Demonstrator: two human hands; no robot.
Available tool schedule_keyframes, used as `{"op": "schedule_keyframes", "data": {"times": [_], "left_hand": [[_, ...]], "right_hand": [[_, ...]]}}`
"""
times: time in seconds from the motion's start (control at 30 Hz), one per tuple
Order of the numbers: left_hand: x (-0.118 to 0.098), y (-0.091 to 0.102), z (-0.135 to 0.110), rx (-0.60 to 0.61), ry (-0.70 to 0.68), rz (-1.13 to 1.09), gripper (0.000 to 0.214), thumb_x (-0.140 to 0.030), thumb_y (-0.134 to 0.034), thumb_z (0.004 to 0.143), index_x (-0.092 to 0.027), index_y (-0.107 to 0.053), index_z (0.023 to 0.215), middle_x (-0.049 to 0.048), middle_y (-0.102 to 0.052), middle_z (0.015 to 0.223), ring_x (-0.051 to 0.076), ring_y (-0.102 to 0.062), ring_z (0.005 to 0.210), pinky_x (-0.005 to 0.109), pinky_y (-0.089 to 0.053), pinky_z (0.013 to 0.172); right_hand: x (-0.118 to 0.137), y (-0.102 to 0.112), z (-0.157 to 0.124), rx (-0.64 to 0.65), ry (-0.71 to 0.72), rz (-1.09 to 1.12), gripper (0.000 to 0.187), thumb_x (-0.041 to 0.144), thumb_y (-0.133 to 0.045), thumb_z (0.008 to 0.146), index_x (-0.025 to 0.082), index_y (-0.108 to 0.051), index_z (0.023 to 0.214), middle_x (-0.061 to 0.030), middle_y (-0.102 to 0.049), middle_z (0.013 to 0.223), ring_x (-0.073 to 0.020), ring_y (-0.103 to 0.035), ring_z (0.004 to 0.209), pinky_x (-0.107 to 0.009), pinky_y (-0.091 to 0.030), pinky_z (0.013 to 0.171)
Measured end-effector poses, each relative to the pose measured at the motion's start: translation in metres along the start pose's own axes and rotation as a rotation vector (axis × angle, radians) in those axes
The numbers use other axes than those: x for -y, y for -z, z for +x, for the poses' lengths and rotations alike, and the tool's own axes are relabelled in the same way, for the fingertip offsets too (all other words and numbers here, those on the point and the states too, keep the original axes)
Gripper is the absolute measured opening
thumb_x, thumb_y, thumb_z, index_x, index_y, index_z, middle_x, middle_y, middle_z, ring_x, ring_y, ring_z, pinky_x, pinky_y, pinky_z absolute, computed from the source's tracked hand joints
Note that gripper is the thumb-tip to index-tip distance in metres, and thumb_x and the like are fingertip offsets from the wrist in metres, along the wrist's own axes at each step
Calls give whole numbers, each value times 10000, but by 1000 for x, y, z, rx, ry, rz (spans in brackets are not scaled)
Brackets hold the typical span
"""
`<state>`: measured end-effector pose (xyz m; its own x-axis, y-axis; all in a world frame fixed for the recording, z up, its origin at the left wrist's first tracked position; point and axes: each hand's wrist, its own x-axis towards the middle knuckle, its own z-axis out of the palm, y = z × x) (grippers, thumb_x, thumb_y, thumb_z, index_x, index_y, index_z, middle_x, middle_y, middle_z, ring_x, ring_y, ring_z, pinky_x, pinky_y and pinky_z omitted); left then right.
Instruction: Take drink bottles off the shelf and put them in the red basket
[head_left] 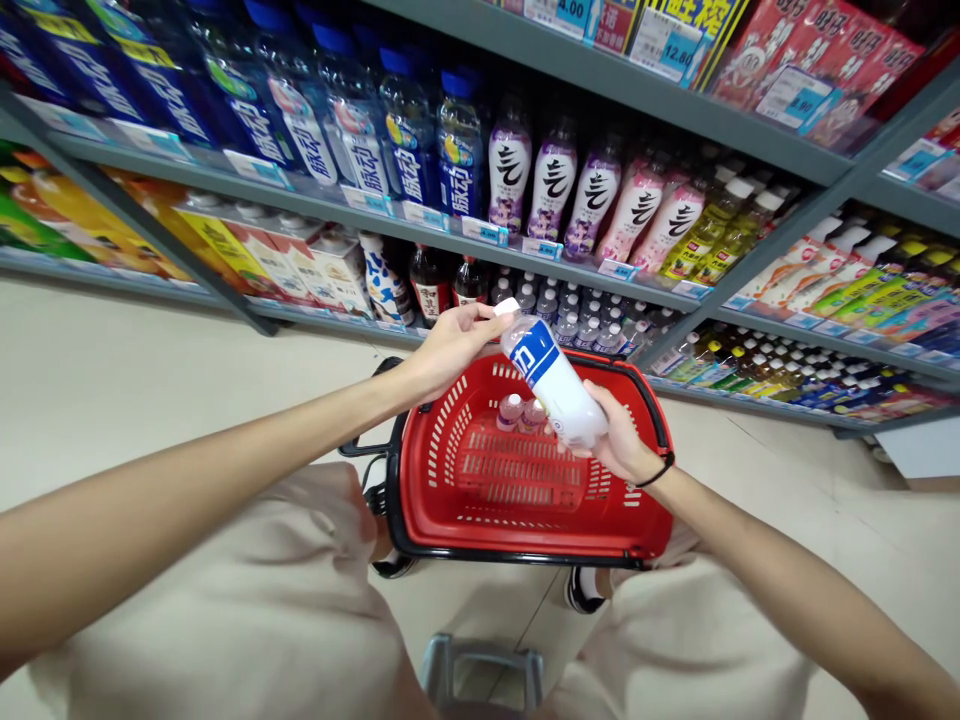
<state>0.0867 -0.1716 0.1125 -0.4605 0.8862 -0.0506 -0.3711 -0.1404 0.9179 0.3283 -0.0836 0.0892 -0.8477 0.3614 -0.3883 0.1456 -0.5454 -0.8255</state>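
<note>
A drink bottle [551,375] with a white cap and a blue-and-white label is held tilted between both hands above the basket. My left hand [466,340] pinches its white cap [506,306]. Wrapped round the lower end of the bottle is my right hand [611,430], a dark band on its wrist. Below them stands a red shopping basket [450,530] with black rim parts and slotted walls. Two small bottles [521,412] with pale caps are inside it, near its far wall.
Grey shelves [450,225] ahead carry blue-capped bottles [409,120], purple-and-white bottles [555,170] and several small capped bottles [577,315] low down. Juice cartons [285,260] stand at lower left. Between my legs is a grey stool [484,655] on the tiled floor.
</note>
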Motion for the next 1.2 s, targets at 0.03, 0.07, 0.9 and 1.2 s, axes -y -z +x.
{"op": "schedule_keyframes", "data": {"times": [0.03,0.07,0.9,1.2], "left_hand": [[-1,-1,-1,-4,11,4,596,-512,-1034,595,-129,-659,855,49,-754,893,136,-726,829,272,-628,846],[-1,-2,-2,-12,21,15,605,-511,-1038,584,-135,-650,855,56,-761,885,147,-735,821,281,-637,829],[-8,12,7,-15,-164,415,740,-820,-835,672,-128,-684,886,59,-725,834,132,-638,724,210,-505,630],[-10,12,3,52,-188,439,702,-779,-822,738,-116,-727,950,70,-730,873,151,-668,763,223,-559,650]], "right_hand": [[3,2,-1,23,-28,18,708,706,-571,927,74,-673,1229,-145,-764,869,-192,-707,588,-169,-344,370],[5,4,-2,45,-56,31,691,682,-507,959,68,-671,1230,-150,-764,860,-192,-704,567,-170,-342,358],[4,-4,-7,-41,134,-103,687,609,-864,814,87,-654,1209,-145,-767,996,-197,-746,698,-214,-542,463],[8,5,-9,-30,-57,-19,758,691,-293,1062,56,-682,1204,-152,-762,826,-152,-641,457,-193,-404,348]]}}
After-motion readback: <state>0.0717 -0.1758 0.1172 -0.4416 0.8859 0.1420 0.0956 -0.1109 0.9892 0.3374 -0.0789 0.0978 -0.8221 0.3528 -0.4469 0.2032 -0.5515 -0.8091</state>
